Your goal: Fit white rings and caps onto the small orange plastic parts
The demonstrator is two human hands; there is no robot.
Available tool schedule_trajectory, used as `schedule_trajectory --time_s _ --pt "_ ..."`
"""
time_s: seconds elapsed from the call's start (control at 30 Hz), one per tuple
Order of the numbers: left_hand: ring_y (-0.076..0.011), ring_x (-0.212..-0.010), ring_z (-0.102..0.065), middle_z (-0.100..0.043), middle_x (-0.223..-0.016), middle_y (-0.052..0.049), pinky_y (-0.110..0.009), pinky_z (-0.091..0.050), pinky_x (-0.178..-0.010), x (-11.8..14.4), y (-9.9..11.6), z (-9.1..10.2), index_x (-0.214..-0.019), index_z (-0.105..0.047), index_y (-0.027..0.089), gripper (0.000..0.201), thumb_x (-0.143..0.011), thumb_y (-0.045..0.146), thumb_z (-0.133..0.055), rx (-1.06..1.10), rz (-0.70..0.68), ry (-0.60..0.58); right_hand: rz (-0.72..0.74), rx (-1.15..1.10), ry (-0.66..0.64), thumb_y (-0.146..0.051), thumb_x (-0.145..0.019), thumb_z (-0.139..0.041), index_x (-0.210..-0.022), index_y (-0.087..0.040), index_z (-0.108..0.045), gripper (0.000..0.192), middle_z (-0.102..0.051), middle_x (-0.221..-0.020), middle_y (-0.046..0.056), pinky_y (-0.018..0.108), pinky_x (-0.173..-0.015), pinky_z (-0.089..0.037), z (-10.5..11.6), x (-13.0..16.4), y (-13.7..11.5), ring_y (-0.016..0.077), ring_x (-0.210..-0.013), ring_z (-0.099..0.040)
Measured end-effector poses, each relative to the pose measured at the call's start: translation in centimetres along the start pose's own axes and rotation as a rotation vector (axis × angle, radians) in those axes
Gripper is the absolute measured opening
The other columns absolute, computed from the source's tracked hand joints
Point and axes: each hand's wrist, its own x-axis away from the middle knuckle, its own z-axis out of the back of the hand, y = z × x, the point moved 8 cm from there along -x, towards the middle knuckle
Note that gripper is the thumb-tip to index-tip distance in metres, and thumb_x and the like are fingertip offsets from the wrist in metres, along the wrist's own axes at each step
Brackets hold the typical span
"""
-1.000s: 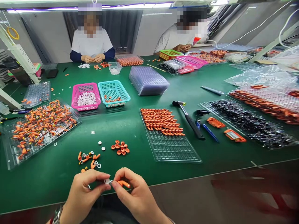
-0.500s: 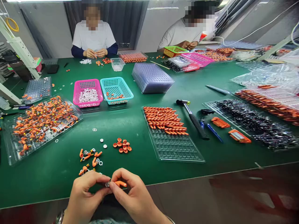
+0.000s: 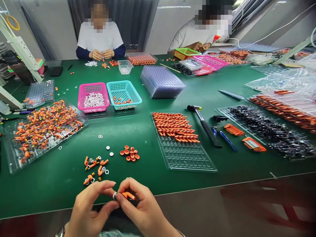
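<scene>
My right hand (image 3: 137,200) pinches a curved orange plastic piece (image 3: 128,195) between thumb and fingers. At its left end shows a silvery round part (image 3: 115,196). My left hand (image 3: 95,204) is beside that end, its thumb and index finger apart. Whether another left fingertip touches the silvery part, I cannot tell. Just beyond my hands lies a loose group of orange curved pieces (image 3: 100,170) mixed with white rings (image 3: 107,171) and small yellowish bits. To their right is a cluster of orange round caps (image 3: 129,152). Two white discs (image 3: 111,154) lie between the groups.
A clear tray (image 3: 190,158) holds rows of orange pieces. At left, another tray (image 3: 18,164) is heaped with parts. Pink (image 3: 105,106) and blue (image 3: 130,106) baskets, stacked clear trays (image 3: 161,82) and a hammer (image 3: 206,128) lie farther off. Two people work across the table.
My left thumb and index finger have parted from the end of the orange piece. My right hand still holds it in nearly the same place. The view has shifted slightly.
</scene>
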Motion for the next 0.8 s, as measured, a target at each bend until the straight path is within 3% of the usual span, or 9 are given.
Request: schedule_trajectory --time_s 0.13,0.33,0.57,0.63,0.73,0.8 --pt "-0.0106 -0.074 -0.074 -0.076 -0.083 0.004 -0.015 -0.056 -0.079 0.4 0.5 0.2 -0.117 -0.057 0.027 0.035 -0.087 0.016 -0.068 -0.022 -0.044 0.003 0.077 -0.013 -0.055 -0.026 -0.088 -0.057 -0.086 -0.018 -0.063 0.011 -0.06 -0.079 0.003 0.025 -0.062 -0.043 -0.2 0.3 -0.5 0.0152 -0.069 -0.055" --pt "-0.0135 -0.075 -0.073 -0.074 -0.084 0.001 -0.02 -0.059 -0.075 0.7 1.1 0.4 -0.106 -0.059 0.026 0.022 -0.088 0.02 -0.069 0.041 -0.083 0.047 0.159 0.013 -0.004 -0.02 -0.088 -0.057 -0.079 -0.019 -0.061 0.01 -0.056 -0.072 0.0 0.024 -0.055 -0.037 -0.2 1.1 -1.0 0.0124 -0.062 -0.049" --pt "-0.0128 -0.073 -0.073 -0.073 -0.084 0.003 -0.02 -0.058 -0.071 0.5 -0.9 -1.0 -0.113 -0.053 0.029 0.027 -0.091 0.02 -0.065 0.165 0.039 -0.01 0.204 0.003 0.056 -0.022 -0.091 -0.055 -0.081 -0.019 -0.06 0.011 -0.056 -0.073 0.0 0.025 -0.058 -0.039 0.4 1.3 -0.6 0.0137 -0.064 -0.051" --pt "-0.0125 -0.074 -0.073 -0.074 -0.083 0.005 -0.02 -0.057 -0.073 -0.5 -1.0 -1.6 -0.116 -0.051 0.03 0.032 -0.09 0.021 -0.066 0.135 0.034 -0.081 0.198 0.032 0.069 -0.024 -0.092 -0.053 -0.083 -0.019 -0.059 0.012 -0.055 -0.075 0.0 0.025 -0.059 -0.039 1.0 1.1 -0.2 0.0142 -0.065 -0.05" --pt "-0.0129 -0.075 -0.072 -0.076 -0.085 0.005 -0.021 -0.056 -0.074 -2.9 -1.0 -3.2 -0.118 -0.052 0.027 0.039 -0.086 0.019 -0.072 0.0 -0.012 -0.313 0.171 0.077 0.106 -0.025 -0.095 -0.049 -0.081 -0.02 -0.054 0.015 -0.052 -0.074 0.0 0.026 -0.059 -0.038 2.3 0.7 0.5 0.0146 -0.066 -0.048" --pt "-0.0142 -0.079 -0.072 -0.076 -0.089 0.001 -0.022 -0.055 -0.074 -5.2 -1.3 -3.8 -0.11 -0.059 0.023 0.025 -0.087 0.015 -0.068 -0.166 -0.054 -0.386 0.153 0.073 0.129 -0.026 -0.096 -0.047 -0.08 -0.02 -0.053 0.018 -0.051 -0.074 0.0 0.026 -0.059 -0.038 3.3 0.5 0.9 0.015 -0.067 -0.048"
